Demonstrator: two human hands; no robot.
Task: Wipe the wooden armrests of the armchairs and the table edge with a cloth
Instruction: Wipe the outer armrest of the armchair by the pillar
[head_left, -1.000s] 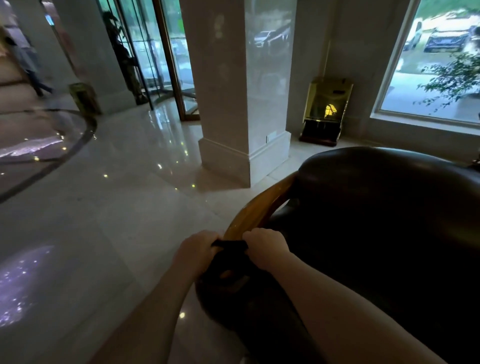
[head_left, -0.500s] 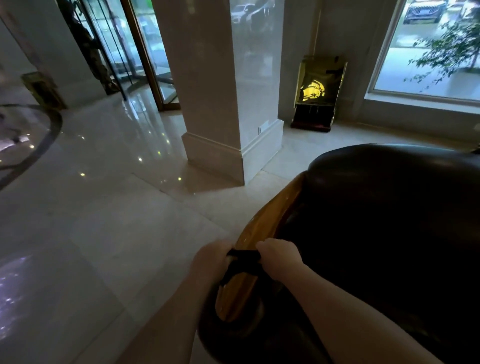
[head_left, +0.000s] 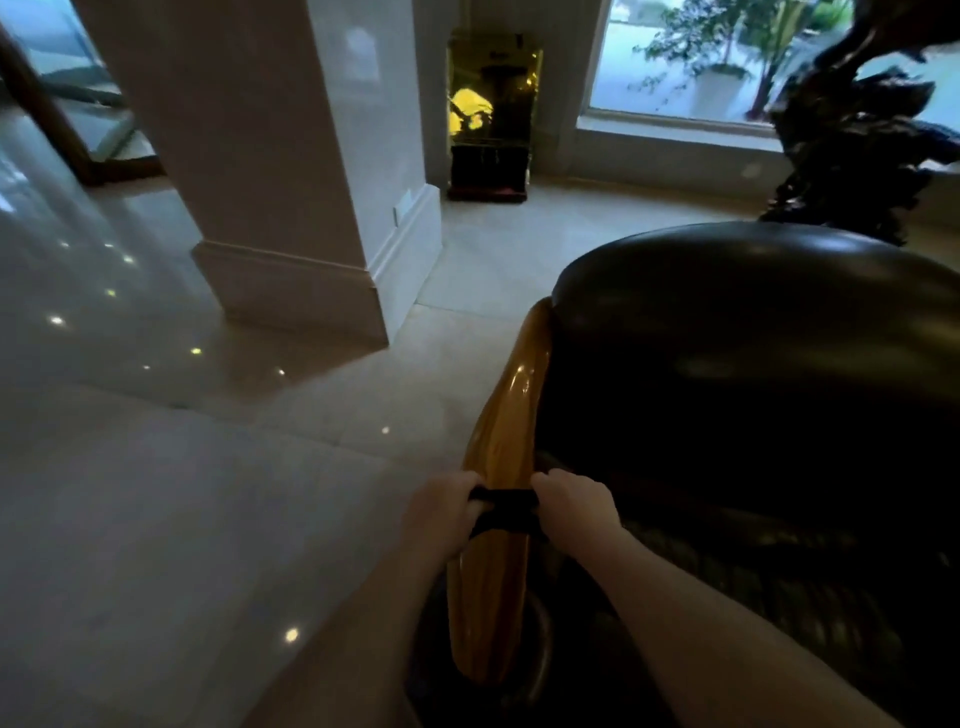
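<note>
A glossy wooden armrest (head_left: 506, 415) runs along the left side of a dark leather armchair (head_left: 753, 374), from its rounded back down toward me. A dark cloth (head_left: 503, 512) is stretched across the armrest about halfway along. My left hand (head_left: 441, 519) grips the cloth's left end on the outer side of the wood. My right hand (head_left: 574, 506) grips the right end on the seat side. Both fists are closed on the cloth, which is pulled taut over the top of the armrest.
A polished marble floor (head_left: 156, 493) spreads to the left. A white square pillar (head_left: 270, 171) stands ahead. A gold-lit stand (head_left: 491, 114) sits against the far wall, a window (head_left: 701, 57) to its right. A dark carved sculpture (head_left: 852, 130) rises behind the chair.
Both hands have slid the cloth up the armrest away from its front end, so more bare wood shows below them. The view has swung to the right.
</note>
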